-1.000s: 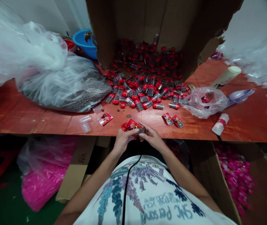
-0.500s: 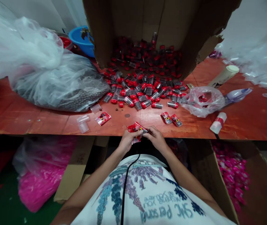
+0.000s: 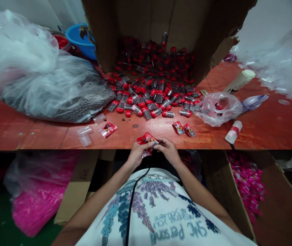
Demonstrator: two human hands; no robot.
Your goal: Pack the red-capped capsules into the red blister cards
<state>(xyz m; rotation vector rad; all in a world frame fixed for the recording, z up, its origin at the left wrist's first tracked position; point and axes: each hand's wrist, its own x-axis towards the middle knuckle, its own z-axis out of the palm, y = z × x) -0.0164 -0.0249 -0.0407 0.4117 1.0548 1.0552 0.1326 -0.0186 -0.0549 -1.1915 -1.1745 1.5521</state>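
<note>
Between my hands, at the table's front edge, is a red printed packet (image 3: pixel 146 138). My left hand (image 3: pixel 137 152) pinches its lower left part, thumb on top. My right hand (image 3: pixel 168 149) grips its right end, fingers closed. Two red packets (image 3: pixel 184 128) lie on the table to the right, and another red packet (image 3: pixel 108 129) lies to the left beside some clear empty tubes (image 3: pixel 84 135). Behind them spreads a pile of clear tubes with red caps and dark beads (image 3: pixel 158 99).
A cardboard box (image 3: pixel 146 17) on its side holds more tubes. At left sit a bag of dark beads (image 3: pixel 58 92) and a blue basin (image 3: pixel 80 39). At right are a plastic bag (image 3: pixel 219 107) and a white roll (image 3: pixel 234 132). Below stands a box of pink packets (image 3: pixel 248 188).
The view has shifted slightly, so the table's things appear a little further left. Both hands keep their hold on the packet, with hardly any change in the fingers.
</note>
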